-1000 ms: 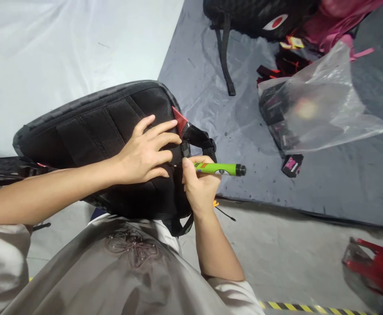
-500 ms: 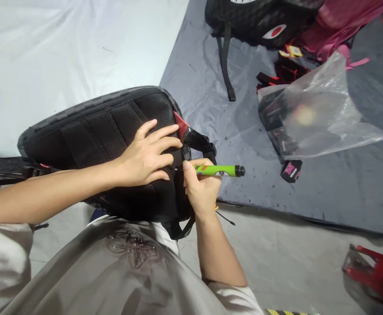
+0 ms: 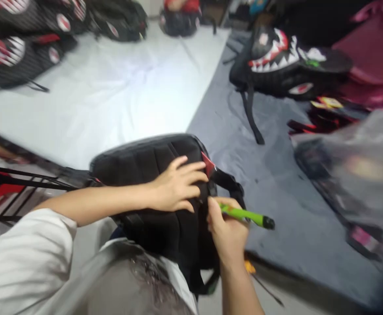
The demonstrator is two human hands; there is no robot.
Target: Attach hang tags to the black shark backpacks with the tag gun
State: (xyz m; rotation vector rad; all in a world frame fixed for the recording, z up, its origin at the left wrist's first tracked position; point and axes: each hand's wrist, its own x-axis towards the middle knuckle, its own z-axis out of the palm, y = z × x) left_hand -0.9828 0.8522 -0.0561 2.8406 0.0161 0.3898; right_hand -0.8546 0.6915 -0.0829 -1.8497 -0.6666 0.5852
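Note:
A black backpack (image 3: 152,168) lies back side up across my lap. My left hand (image 3: 176,186) rests on its padded back near the strap, fingers spread flat and pressing the fabric beside a red triangular tab (image 3: 208,164). My right hand (image 3: 226,232) is closed on a green pen-shaped tool (image 3: 245,215) whose black end points right. Its working tip sits hidden at the black strap buckle (image 3: 212,190), just under my left fingers. The picture is blurred by motion.
A shark-mouth black backpack (image 3: 276,65) lies on the grey sheet (image 3: 293,210) at upper right. More such backpacks (image 3: 20,39) line the far edge of the white sheet (image 3: 112,96). A clear plastic bag (image 3: 352,170) of dark items lies right. Black straps (image 3: 20,179) stretch left.
The camera has tilted up, bringing the far backpacks into view and shifting everything lower in the picture. Both hands keep their hold at the strap buckle.

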